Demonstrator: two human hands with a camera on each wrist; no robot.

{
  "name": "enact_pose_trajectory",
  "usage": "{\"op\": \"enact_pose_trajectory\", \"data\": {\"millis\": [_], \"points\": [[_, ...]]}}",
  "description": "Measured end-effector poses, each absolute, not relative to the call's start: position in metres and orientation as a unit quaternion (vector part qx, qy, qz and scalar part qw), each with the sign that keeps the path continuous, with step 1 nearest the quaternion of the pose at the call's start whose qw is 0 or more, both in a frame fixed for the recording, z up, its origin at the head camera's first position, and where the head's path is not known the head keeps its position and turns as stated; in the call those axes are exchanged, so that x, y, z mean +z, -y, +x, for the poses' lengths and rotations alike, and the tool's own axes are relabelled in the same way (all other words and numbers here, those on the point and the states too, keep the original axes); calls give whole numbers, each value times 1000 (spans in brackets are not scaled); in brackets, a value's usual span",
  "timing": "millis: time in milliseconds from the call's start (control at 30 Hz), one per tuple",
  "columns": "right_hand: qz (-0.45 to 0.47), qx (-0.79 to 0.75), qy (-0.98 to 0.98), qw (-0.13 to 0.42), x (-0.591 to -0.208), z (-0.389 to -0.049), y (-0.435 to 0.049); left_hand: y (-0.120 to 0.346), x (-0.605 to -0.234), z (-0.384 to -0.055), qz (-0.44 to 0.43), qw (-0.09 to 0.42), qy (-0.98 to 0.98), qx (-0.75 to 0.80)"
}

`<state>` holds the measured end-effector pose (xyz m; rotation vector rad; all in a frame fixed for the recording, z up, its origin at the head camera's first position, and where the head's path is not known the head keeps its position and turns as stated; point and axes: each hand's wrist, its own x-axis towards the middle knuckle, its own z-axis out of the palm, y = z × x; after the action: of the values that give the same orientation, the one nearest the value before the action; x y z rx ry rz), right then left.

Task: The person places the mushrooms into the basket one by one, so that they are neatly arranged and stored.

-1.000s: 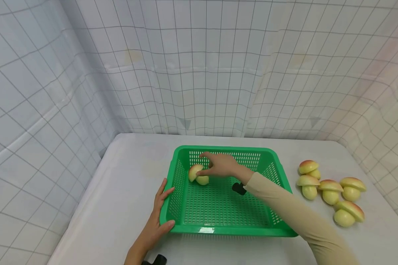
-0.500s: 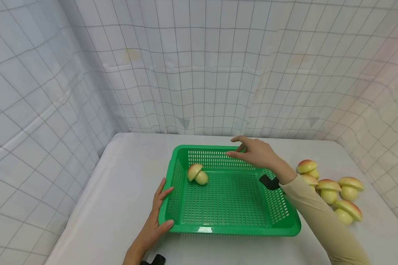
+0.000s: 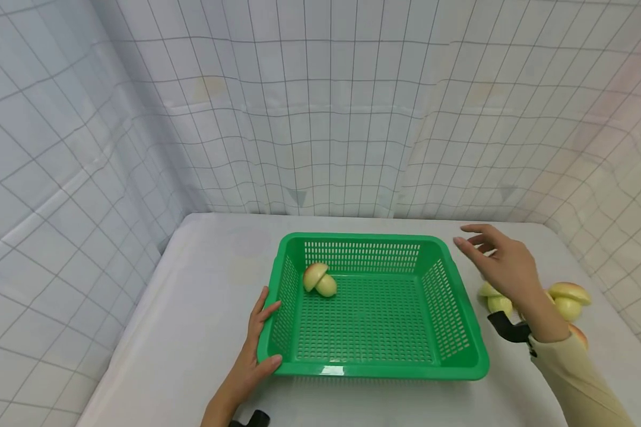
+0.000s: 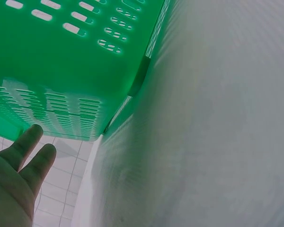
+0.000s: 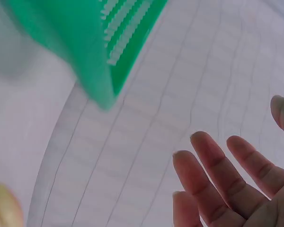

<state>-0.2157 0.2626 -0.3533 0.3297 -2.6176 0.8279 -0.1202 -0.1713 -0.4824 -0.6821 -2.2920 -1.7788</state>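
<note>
A green plastic basket [image 3: 374,372] stands on the white table, with one toy mushroom [image 3: 315,277] lying near its left back corner. My left hand [image 3: 252,356] rests on the basket's front left corner, thumb on the front rim and fingers straight along the left side. In the left wrist view two fingers [image 4: 39,163] touch or nearly touch the slotted outer wall. My right hand [image 3: 504,264] hovers right of the basket with nothing in it, fingers loosely bent and apart. Below it lie more toy mushrooms [image 3: 568,299], several partly hidden by the hand and forearm.
A white grid-patterned curtain [image 3: 326,118] hangs behind the table and along both sides. Bare white tabletop [image 3: 219,261] lies left of the basket. A black wrist camera mount [image 3: 508,328] sits under the right wrist.
My right hand has drawn out of the basket, away from the mushroom there, and moved right to the other mushrooms. The left hand and basket have stayed in place.
</note>
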Motion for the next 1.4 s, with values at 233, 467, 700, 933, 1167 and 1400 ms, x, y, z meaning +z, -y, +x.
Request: {"op": "enact_pose_trajectory", "data": {"millis": [233,467,700,933,1167,1400], "points": [[-12,297,924,241,-369,-179,-314,171,-482,-119,-235,85,764,-595],[-134,249,943,175,-390,-152,-353,170,-483,-120,-243,92,761,-594],[-190,223,952,90,-412,-137,-377,170,-484,-120,-250,97,762,-590],[-220,221,950,24,-433,-131,-388,170,-484,-119,-250,97,761,-591],[-268,219,938,-23,-446,-124,-388,170,-483,-119,-258,100,758,-591],[-296,223,927,-49,-453,-118,-385,170,-485,-120,-260,99,755,-594]]}}
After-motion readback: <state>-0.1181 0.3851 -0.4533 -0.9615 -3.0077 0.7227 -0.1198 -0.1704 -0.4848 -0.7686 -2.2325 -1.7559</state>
